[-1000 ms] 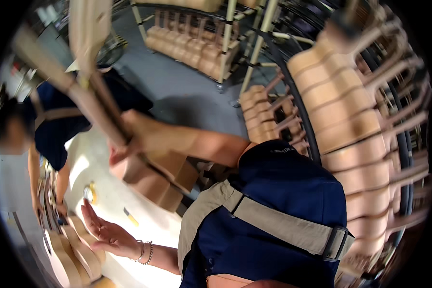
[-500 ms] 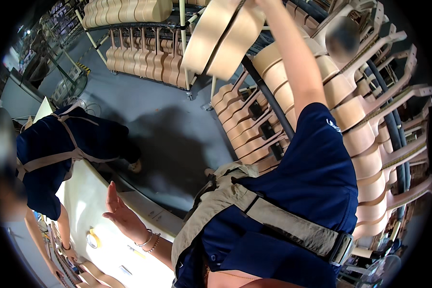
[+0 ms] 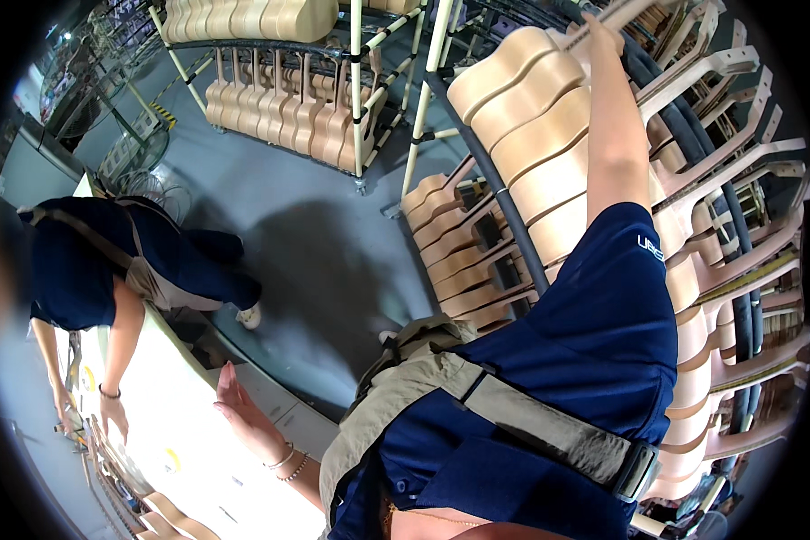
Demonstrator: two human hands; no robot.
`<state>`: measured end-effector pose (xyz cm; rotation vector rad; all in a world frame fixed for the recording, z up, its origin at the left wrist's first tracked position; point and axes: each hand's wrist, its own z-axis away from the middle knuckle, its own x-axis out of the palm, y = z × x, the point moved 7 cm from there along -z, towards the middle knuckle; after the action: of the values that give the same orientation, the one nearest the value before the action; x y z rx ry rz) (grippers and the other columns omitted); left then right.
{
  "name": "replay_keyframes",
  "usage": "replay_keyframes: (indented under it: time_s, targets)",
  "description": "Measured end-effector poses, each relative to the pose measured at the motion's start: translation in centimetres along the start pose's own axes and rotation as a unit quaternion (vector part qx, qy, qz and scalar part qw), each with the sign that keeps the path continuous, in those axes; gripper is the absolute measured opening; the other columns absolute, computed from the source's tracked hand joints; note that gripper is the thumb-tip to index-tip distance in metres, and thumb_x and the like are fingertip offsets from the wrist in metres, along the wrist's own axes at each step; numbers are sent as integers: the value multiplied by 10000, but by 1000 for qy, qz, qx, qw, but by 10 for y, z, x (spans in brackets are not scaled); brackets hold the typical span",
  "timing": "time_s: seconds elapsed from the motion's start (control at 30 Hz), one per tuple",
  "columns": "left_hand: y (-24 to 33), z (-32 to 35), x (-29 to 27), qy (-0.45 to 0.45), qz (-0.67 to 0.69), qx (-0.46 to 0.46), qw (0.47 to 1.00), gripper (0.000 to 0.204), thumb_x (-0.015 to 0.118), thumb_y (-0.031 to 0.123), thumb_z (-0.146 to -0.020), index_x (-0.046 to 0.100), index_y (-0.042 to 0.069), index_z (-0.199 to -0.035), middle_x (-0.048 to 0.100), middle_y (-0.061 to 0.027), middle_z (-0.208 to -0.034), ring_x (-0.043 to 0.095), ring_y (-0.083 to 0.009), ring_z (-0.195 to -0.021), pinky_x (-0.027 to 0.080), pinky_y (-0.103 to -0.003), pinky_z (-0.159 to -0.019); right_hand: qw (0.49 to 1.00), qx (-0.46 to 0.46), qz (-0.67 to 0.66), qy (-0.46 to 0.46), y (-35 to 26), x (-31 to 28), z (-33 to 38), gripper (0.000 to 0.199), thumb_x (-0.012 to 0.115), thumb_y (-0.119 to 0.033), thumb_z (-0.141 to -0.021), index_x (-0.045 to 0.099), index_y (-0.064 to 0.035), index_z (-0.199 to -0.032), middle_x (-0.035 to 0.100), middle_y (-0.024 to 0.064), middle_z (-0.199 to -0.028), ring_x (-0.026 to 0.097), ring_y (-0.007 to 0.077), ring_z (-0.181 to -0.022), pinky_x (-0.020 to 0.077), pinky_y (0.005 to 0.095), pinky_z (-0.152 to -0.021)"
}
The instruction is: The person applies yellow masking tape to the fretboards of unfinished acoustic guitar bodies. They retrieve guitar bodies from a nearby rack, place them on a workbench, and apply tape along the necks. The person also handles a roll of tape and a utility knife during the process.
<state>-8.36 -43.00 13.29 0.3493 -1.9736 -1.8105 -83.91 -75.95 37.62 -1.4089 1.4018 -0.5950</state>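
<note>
My right arm reaches up and away to the long rack at the right. At its far end, my right hand (image 3: 606, 38) is closed round the neck of an unfinished wooden guitar (image 3: 628, 13). The guitar's body seems to sit in the row of pale guitar bodies (image 3: 535, 135), but my hand and the picture's upper edge hide part of it. Over the white worktable (image 3: 209, 450), my left hand (image 3: 246, 418) is held in the air with its fingers stretched out. It holds nothing and has bracelets at the wrist.
A wheeled rack (image 3: 358, 108) with more guitar bodies stands beyond the grey floor. A co-worker (image 3: 135, 261) in dark blue leans over the table's far left. Guitar bodies (image 3: 166, 517) lie at the table's near edge. Many necks (image 3: 738, 207) stick out from the right rack.
The guitar carried in my right hand has moved right, from above the aisle onto the rack. My left hand has shifted slightly right and down. The co-worker has bent further over the table.
</note>
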Motion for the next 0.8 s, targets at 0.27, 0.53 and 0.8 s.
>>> replay_keyframes:
  time_s: [0.27,0.53,0.8]
  targets:
    - [1,1,22,4,-34,-25,999,436,350,348,-979,498,24,-1229,509,-110,-1269,422,-203,-1225,261,-346,-1050,984,16,180,8,-11,-14,30,616,686,-485,-652,633,-73,-1107,600,136,-1167,581,274,-1071,434,413,-923]
    - [25,17,-22,98,-75,-20,992,348,443,252,-945,549,21,-1183,552,-84,-1213,458,-174,-1167,295,-311,-1019,965,-78,244,-62,29,35,-9,643,650,-511,-724,608,2,-1110,603,173,-1131,579,317,-1034,434,406,-905]
    - [13,66,-125,159,-71,-41,984,311,516,222,-921,562,33,-1164,573,-25,-1090,487,-96,-940,381,-235,-854,956,-182,105,203,5,42,-30,571,637,-423,-777,593,52,-1091,585,242,-1109,568,384,-1000,439,428,-896]
